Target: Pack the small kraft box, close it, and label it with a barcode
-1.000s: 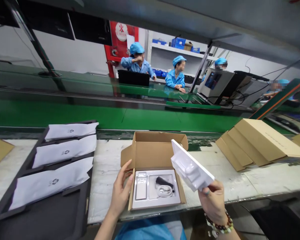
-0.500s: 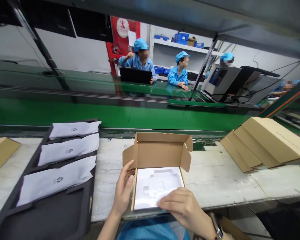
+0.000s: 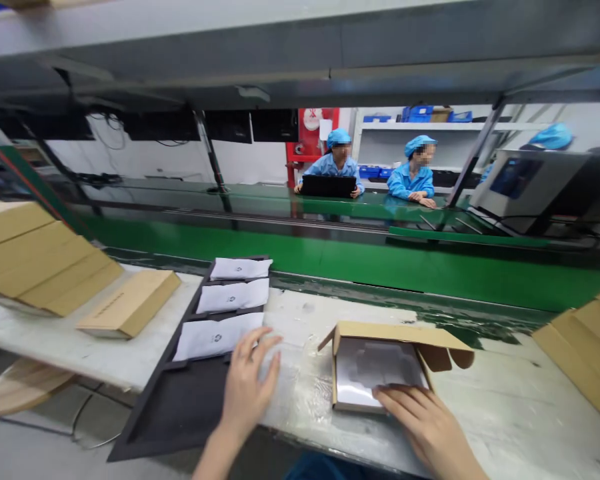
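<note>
An open cardboard box (image 3: 433,341) stands on the bench with a white moulded insert (image 3: 375,370) lying inside it. My right hand (image 3: 425,423) lies flat on the near edge of the box and insert, fingers stretched out. My left hand (image 3: 247,383) hovers open, fingers spread, over the bench just right of a black tray (image 3: 180,407). The nearest of three white paper sleeves (image 3: 215,337) in that tray is just beyond its fingertips.
A closed cardboard box (image 3: 130,303) and a stack of flat boxes (image 3: 35,260) sit at the left; more flat boxes (image 3: 587,347) at the right. A green conveyor belt (image 3: 330,257) runs behind the bench. People in blue caps (image 3: 337,160) work beyond it.
My view has swung left. My left hand let go of the box's left wall and moved toward the black tray. The right hand stays on the insert, which went into the box earlier.
</note>
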Motion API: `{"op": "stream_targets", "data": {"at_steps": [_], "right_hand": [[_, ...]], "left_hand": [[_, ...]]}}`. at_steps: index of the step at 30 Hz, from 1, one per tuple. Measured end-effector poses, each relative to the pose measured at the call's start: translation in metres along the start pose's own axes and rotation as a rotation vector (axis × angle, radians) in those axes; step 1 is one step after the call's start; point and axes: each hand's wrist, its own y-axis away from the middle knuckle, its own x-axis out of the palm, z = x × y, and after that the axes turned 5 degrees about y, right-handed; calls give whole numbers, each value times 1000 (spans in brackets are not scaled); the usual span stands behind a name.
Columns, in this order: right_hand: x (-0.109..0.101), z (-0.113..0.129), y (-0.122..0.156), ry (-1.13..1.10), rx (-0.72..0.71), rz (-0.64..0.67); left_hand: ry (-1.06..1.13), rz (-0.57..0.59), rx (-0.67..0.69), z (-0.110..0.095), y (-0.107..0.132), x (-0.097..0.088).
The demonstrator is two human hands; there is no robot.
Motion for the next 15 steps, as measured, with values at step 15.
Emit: {"op": "stream_targets", "data": {"at_steps": [15], "right_hand": [[21,-30,14,170,135,-187]], "left_hand": [[-292,836,-288,145,-107,-122]]}}
